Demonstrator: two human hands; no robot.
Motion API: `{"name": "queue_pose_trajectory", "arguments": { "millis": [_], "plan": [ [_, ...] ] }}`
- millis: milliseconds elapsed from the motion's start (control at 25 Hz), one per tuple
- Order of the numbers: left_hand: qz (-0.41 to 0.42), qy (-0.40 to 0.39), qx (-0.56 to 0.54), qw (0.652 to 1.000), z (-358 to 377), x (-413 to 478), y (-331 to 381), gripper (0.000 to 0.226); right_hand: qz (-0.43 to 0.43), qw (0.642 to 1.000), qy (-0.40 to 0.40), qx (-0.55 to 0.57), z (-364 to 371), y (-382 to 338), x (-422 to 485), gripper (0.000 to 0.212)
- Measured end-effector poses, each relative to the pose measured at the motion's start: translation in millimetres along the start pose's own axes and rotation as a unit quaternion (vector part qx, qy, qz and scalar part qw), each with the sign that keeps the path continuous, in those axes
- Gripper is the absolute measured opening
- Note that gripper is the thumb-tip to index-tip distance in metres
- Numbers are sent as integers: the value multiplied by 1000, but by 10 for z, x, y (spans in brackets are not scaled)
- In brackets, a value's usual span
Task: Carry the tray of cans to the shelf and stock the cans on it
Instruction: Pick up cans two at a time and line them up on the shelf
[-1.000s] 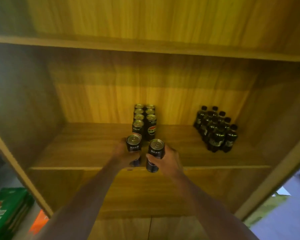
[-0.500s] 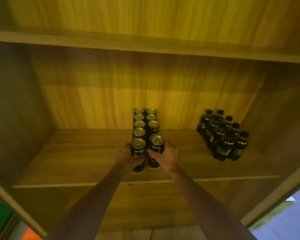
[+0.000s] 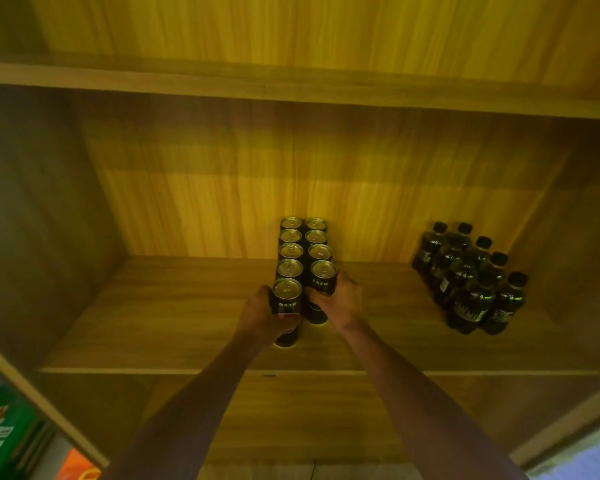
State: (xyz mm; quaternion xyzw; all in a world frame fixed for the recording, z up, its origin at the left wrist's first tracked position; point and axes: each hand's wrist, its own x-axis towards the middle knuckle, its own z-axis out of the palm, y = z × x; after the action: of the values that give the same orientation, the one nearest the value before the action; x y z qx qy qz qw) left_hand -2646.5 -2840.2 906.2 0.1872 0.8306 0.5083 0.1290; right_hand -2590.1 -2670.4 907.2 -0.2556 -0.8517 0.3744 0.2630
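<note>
To my left, the green cartons sat low at the edge of view, outside the cabinet. My left hand was wrapped around a black can, which now stood on the wooden shelf at the front of the left column; a second earlier I had held it out near the shelf's front lip, clear of the rows. My right hand was closed around the second black can, which I had pushed in deeper than the left one, so that it sat tight behind the fourth can of the right column. Both had travelled inward from the edge and joined the stocked cans, which ran in two columns back to the rear panel. I judged this pair as good as placed; all that remained was to let go and fetch more. The tray was out of view. Well apart on the right stood the cluster of dark bottles, untouched.
</note>
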Motion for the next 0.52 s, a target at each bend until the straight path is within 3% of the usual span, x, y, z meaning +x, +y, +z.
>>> {"name": "queue_pose_trajectory", "arguments": {
  "millis": [520],
  "plan": [
    [-5, -8, 39, 999, -47, -159, 57, 63, -22, 997, -77, -13, -187, -48, -70, 67]
  ]
}}
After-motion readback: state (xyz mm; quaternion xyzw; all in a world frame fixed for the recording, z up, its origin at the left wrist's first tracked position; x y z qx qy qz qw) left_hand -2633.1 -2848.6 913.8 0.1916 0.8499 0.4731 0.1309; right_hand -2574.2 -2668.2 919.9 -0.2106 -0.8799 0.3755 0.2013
